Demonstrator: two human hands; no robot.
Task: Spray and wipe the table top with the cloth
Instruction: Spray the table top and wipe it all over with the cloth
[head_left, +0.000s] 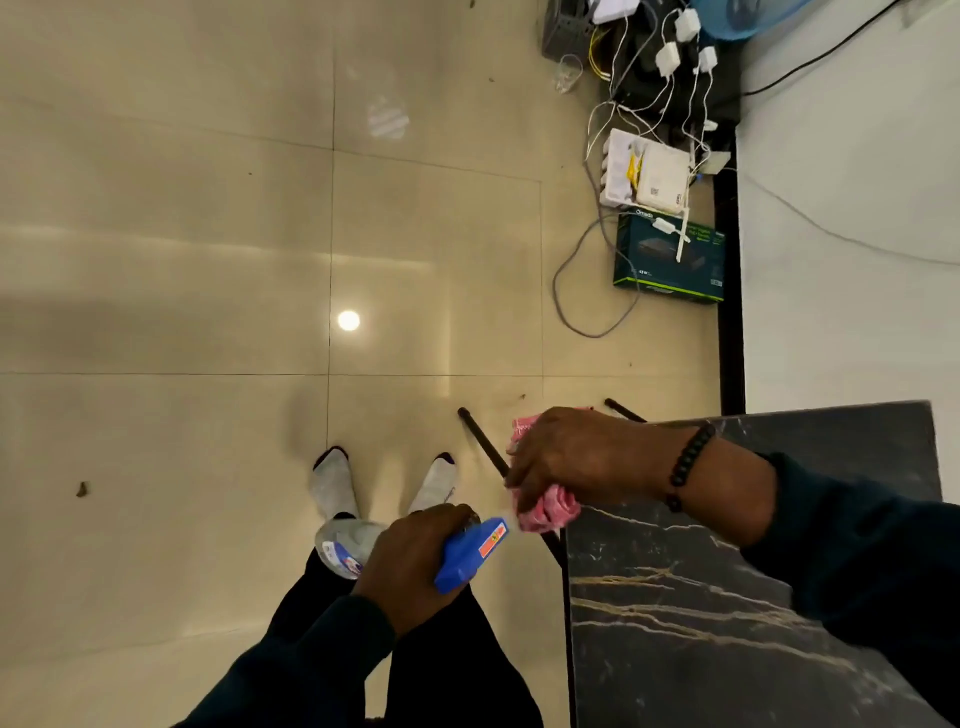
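Observation:
A black marble table top (701, 623) with pale veins fills the lower right. My right hand (576, 457) grips a bunched pink cloth (550, 512) just past the table's near-left corner, a dark bead bracelet on its wrist. My left hand (410, 566) holds a spray bottle (470, 553) with a blue trigger head and a clear body, left of the table. The nozzle points at the cloth and almost touches it.
Black table legs (483, 441) slant down to the beige tiled floor (208, 260). My feet in grey socks (335, 480) stand left of the table. By the white wall (857, 208) lie a dark green box (670, 260), white boxes, chargers and tangled cables.

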